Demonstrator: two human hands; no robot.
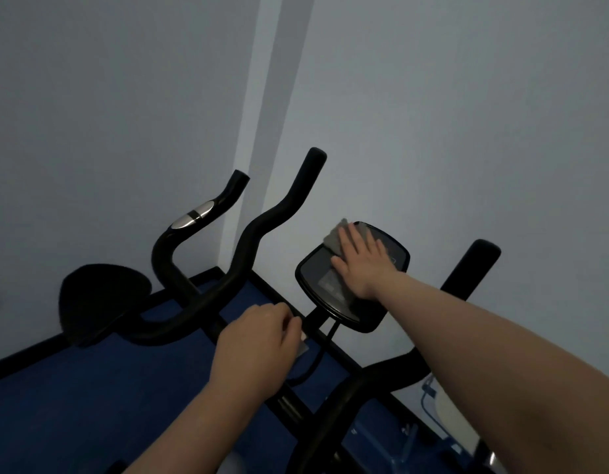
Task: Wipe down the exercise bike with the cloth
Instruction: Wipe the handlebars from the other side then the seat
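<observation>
A black exercise bike fills the lower half of the view, with curved handlebars (262, 230) and a black console panel (316, 271) on a stem. A grey cloth (333, 239) lies on the console face. My right hand (361, 261) presses flat on the cloth with straight fingers. My left hand (255, 340) has curled fingers around the bike's centre stem below the console, where a small pale tag sticks out; the stem under the hand is hidden.
A pale wall with a corner rises close behind the bike. A blue floor mat (91, 388) with a dark border lies below. A dark rounded pad (101, 302) sits at the left. Right handlebar (474, 268) rises under my right forearm.
</observation>
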